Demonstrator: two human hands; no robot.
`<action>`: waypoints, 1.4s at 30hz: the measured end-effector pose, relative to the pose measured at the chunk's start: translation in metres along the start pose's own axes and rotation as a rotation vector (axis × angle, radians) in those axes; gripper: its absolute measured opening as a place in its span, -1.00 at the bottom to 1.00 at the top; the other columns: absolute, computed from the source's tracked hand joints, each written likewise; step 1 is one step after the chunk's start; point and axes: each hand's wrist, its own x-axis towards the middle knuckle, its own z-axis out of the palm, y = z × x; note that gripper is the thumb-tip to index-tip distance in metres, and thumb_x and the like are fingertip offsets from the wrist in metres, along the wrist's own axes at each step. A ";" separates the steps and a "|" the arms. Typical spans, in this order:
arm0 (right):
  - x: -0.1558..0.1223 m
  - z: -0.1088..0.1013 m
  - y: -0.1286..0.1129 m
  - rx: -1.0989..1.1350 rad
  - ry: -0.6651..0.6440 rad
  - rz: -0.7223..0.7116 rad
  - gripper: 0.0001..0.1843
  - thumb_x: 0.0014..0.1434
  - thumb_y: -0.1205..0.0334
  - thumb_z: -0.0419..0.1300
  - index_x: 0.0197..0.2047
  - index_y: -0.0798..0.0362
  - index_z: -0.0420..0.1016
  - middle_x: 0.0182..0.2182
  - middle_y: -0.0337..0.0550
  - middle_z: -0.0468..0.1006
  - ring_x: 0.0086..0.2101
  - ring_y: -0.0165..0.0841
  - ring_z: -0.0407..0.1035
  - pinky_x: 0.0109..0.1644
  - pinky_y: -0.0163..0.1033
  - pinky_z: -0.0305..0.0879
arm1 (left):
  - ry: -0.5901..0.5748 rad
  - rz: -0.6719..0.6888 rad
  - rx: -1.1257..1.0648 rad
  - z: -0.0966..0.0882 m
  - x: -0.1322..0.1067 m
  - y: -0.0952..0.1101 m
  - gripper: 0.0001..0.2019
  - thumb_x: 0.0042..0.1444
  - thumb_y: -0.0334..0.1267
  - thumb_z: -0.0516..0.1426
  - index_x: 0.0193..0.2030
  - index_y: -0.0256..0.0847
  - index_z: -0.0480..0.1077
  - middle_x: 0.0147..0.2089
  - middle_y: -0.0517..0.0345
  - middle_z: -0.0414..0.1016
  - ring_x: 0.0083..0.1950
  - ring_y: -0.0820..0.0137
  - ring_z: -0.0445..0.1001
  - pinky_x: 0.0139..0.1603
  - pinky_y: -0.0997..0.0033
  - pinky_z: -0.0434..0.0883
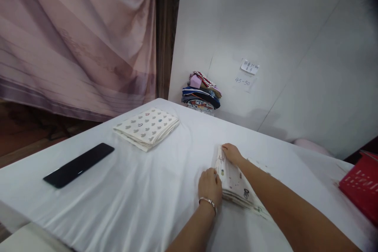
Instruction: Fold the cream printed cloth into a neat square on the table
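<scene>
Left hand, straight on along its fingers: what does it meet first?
The left hand points away and slightly right. Its fingertips are already against the near edge of the folded printed cloth, so that comes first. The right hand probably lies next in line, though depth is unclear.

A black slab (79, 165) is lying at the white table's (132, 204) nine o'clock, a folded spotted cloth (147, 127) at eleven, and a red basket (360, 189) is sitting at three.
</scene>
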 end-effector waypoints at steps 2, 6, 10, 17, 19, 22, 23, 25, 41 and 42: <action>0.004 -0.007 0.003 0.014 0.009 0.045 -0.67 0.19 0.27 -0.10 -0.29 0.09 0.49 -0.25 -0.09 0.52 -0.20 -0.35 0.36 -0.19 -0.36 0.15 | 0.016 0.014 0.008 0.003 0.000 -0.002 -0.86 0.07 -0.40 -0.03 -0.28 -0.20 0.32 -0.31 0.11 0.40 -0.21 0.35 0.31 -0.23 0.38 0.17; 0.013 -0.016 0.003 0.056 -0.024 0.150 -0.63 0.18 0.14 -0.08 -0.37 0.14 0.48 -0.44 -0.04 0.53 -0.35 -0.31 0.41 -0.28 -0.32 0.20 | 0.019 0.016 0.016 0.005 0.000 -0.003 -0.87 0.06 -0.40 -0.02 -0.30 -0.20 0.32 -0.31 0.12 0.40 -0.22 0.35 0.30 -0.22 0.38 0.17; 0.020 -0.009 -0.005 0.123 -0.147 0.221 -0.61 0.13 0.06 0.00 -0.51 0.17 0.46 -0.68 -0.04 0.44 -0.53 -0.29 0.41 -0.40 -0.28 0.24 | 0.025 0.013 0.023 0.006 0.000 -0.002 -0.87 0.07 -0.39 -0.03 -0.29 -0.19 0.33 -0.30 0.12 0.40 -0.21 0.35 0.30 -0.21 0.38 0.17; 0.015 -0.009 -0.008 0.301 -0.271 0.314 -0.74 0.05 0.15 0.13 -0.55 0.15 0.40 -0.69 -0.10 0.45 -0.64 -0.37 0.38 -0.58 -0.36 0.27 | 0.020 0.027 0.023 0.005 -0.001 -0.003 -0.87 0.08 -0.38 -0.03 -0.30 -0.19 0.32 -0.30 0.11 0.40 -0.22 0.34 0.31 -0.23 0.37 0.16; 0.011 -0.012 -0.006 0.357 -0.271 0.323 -0.79 0.08 0.18 0.12 -0.48 0.15 0.40 -0.59 -0.11 0.51 -0.64 -0.44 0.37 -0.58 -0.41 0.28 | 0.018 0.034 0.025 0.003 -0.001 -0.002 -0.87 0.08 -0.39 -0.04 -0.30 -0.19 0.32 -0.30 0.11 0.40 -0.22 0.34 0.30 -0.23 0.37 0.16; 0.006 -0.015 -0.005 0.384 -0.258 0.326 -0.84 0.11 0.23 0.09 -0.41 0.14 0.39 -0.52 -0.13 0.54 -0.63 -0.50 0.37 -0.57 -0.45 0.28 | 0.011 0.035 0.026 0.002 0.000 -0.001 -0.86 0.08 -0.39 -0.04 -0.30 -0.19 0.32 -0.30 0.11 0.40 -0.22 0.34 0.30 -0.23 0.37 0.16; 0.005 -0.014 -0.005 0.377 -0.258 0.325 -0.84 0.11 0.25 0.08 -0.40 0.14 0.39 -0.52 -0.13 0.54 -0.62 -0.49 0.38 -0.58 -0.45 0.28 | 0.010 0.035 0.027 0.002 0.000 -0.001 -0.86 0.08 -0.39 -0.04 -0.31 -0.19 0.32 -0.29 0.11 0.40 -0.22 0.34 0.31 -0.22 0.37 0.16; 0.007 -0.013 -0.006 0.336 -0.264 0.319 -0.83 0.11 0.28 0.05 -0.44 0.14 0.40 -0.56 -0.11 0.53 -0.60 -0.45 0.40 -0.58 -0.44 0.28 | 0.012 0.034 0.028 0.003 0.000 -0.002 -0.86 0.08 -0.38 -0.04 -0.30 -0.19 0.32 -0.29 0.11 0.41 -0.22 0.34 0.31 -0.22 0.38 0.16; 0.025 -0.010 -0.026 -0.167 -0.122 0.162 -0.72 -0.01 0.37 0.11 -0.19 0.10 0.48 -0.18 0.12 0.50 -0.14 -0.19 0.40 -0.18 -0.22 0.28 | -0.025 0.018 0.021 0.003 0.001 0.000 -0.85 0.07 -0.38 -0.03 -0.28 -0.19 0.34 -0.26 0.09 0.42 -0.20 0.33 0.31 -0.21 0.36 0.17; 0.027 -0.010 -0.026 -0.171 -0.120 0.158 -0.73 -0.01 0.38 0.11 -0.19 0.10 0.49 -0.18 0.11 0.50 -0.15 -0.20 0.40 -0.18 -0.23 0.28 | -0.019 0.018 0.018 0.003 0.001 0.000 -0.85 0.08 -0.37 -0.03 -0.28 -0.19 0.34 -0.26 0.10 0.42 -0.20 0.33 0.31 -0.21 0.36 0.17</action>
